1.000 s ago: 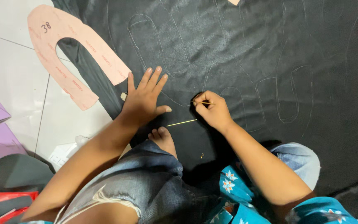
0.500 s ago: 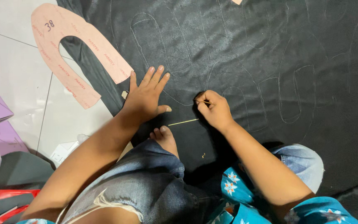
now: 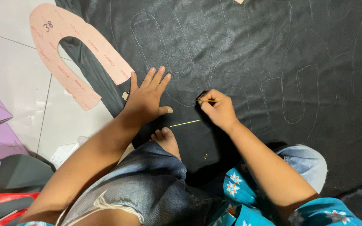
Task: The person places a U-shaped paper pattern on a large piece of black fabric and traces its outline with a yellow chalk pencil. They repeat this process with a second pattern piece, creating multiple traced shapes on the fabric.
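- One view only, from the head camera: a sheet of black fabric (image 3: 248, 54) lay spread over a pale tiled floor (image 3: 9, 79), faint curved outlines marked across it.
- The right hand (image 3: 216, 109) was clenched around a thin yellow marking stick (image 3: 209, 101), whose long axis ran roughly left to right, its tip at the end of a drawn line.
- The left hand (image 3: 146, 99) held nothing; it lay flat, fingers spread, pressing the fabric just left of the right hand.
- A second thin yellow stick (image 3: 185, 123) lay loose on the fabric between the two hands, nearer the left thumb, tilted slightly upward to the right.
- A pink horseshoe-shaped paper pattern (image 3: 74, 54) lay up and left of the left hand, across the fabric's left edge.
- A bare foot (image 3: 166, 140) rested just below the loose stick; open fabric stretched away above and to the right.
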